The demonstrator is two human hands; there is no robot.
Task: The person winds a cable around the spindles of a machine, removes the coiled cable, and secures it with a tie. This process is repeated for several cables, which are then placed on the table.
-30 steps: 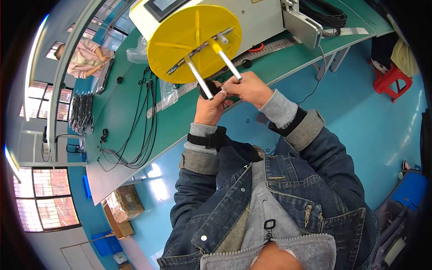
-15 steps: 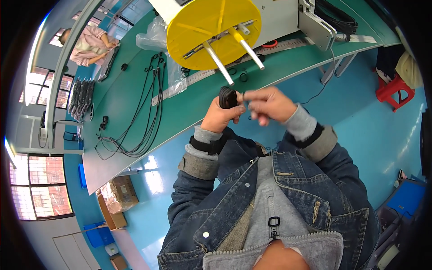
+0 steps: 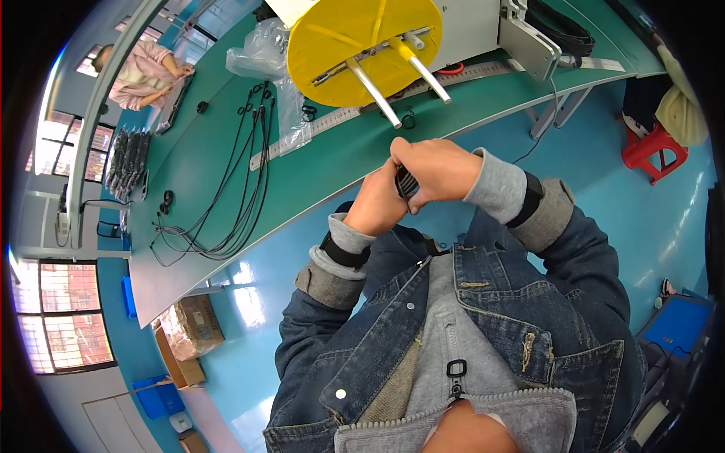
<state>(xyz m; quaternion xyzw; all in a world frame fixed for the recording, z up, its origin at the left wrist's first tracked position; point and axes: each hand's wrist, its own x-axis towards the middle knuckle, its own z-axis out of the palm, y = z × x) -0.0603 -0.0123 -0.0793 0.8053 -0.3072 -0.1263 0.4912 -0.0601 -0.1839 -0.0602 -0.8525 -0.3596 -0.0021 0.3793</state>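
A coiled bundle of black cable [image 3: 406,183] is gripped between my two hands, in front of the table's near edge. My left hand [image 3: 375,202] wraps its left side, fingers closed. From the right, my right hand [image 3: 439,170] closes over the bundle, covering much of it. Just beyond my hands, two metal rods stick out from a yellow disc [image 3: 325,53] on a white machine [image 3: 472,34]. Several loose black cables [image 3: 253,181] lie on the green table [image 3: 204,143] to the left.
A steel ruler [image 3: 332,118] runs along the table under the machine, beside a clear plastic bag [image 3: 291,121]. Black bundles [image 3: 128,162] lie at the far left, near another person [image 3: 143,75]. A red stool [image 3: 655,157] stands right; a cardboard box [image 3: 192,328] sits on the floor at left.
My right hand, which was apart at the bundle's right with its fingers blurred, has closed onto it. The bundle has turned and moved slightly lower and to the right.
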